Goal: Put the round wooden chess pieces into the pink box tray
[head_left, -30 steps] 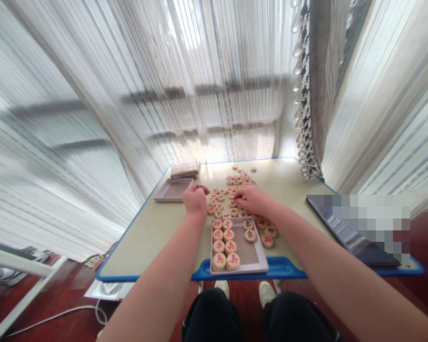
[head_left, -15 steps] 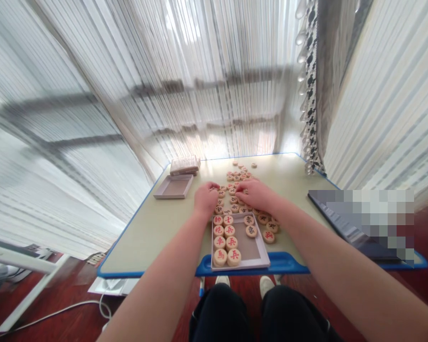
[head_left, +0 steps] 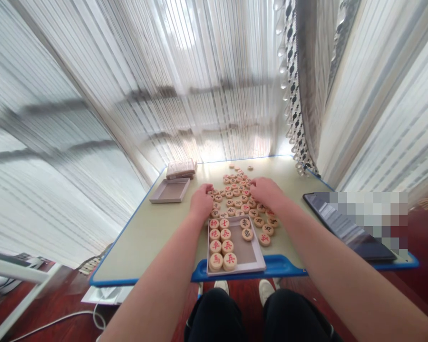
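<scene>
Round wooden Chinese chess pieces with red and black characters lie spread over the table. My left hand rests at the left edge of the spread, fingers loosely bent and touching or close to the outer pieces. On the right side my right hand is low over the pieces, fingers bent down and apart from the thumb; its palm side is hidden. Nearest my body is a shallow box. Red pieces fill two columns at its left, some seemingly stacked, and two black pieces sit at its upper right.
A second shallow box part lies at the back left, before a flat packet. At the right is a dark tablet-like device, partly blurred out. The table has a blue rim. Behind it hang string curtains.
My hands have moved apart, the right one going outward to the right. More pieces show between them. The view has shifted slightly.
</scene>
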`<state>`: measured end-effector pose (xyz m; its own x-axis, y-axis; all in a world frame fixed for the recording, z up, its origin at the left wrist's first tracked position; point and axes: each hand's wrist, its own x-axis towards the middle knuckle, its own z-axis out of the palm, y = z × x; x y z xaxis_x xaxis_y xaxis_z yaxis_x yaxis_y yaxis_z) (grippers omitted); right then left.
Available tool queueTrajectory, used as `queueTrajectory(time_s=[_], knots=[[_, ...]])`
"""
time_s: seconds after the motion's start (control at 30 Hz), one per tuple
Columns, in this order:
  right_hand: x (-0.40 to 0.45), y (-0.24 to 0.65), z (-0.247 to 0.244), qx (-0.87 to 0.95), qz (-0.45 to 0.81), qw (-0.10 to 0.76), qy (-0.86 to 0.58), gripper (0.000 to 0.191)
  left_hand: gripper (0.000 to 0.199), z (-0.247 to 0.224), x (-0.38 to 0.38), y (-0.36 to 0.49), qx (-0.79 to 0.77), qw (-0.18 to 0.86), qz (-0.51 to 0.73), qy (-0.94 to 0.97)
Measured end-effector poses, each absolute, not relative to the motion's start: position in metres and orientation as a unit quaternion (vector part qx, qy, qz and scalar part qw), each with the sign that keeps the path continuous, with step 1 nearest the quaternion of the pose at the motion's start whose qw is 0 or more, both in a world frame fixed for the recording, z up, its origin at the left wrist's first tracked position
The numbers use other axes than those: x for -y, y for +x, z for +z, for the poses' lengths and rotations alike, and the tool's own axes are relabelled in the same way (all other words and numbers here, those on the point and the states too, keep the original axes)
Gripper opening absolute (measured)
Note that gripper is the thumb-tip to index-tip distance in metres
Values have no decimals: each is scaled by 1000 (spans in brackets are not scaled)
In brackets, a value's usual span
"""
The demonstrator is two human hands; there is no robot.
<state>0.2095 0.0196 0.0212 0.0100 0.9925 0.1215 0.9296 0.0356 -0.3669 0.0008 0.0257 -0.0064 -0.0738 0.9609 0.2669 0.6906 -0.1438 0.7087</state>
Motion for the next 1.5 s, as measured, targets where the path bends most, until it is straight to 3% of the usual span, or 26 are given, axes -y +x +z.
queueTrajectory(time_s=[0.37,0.7,0.87,1.2,1.5], knots=[[-19,217,22,690,95,211,-685,33,50,-13,-30,0,-616,224,418,629],[-20,228,23,644,102,226,-723,35,37,-17,-34,3,-568,290,462,617],[-17,233,23,648,122,192,-727,29,36,-14,-30,4,-570,296,462,611],[-22,221,10,753,72,231,-612,30,33,-8,-26,4,-585,259,451,623],[-24,219,9,716,106,247,-644,29,32,4,-14,7,-582,159,471,643]])
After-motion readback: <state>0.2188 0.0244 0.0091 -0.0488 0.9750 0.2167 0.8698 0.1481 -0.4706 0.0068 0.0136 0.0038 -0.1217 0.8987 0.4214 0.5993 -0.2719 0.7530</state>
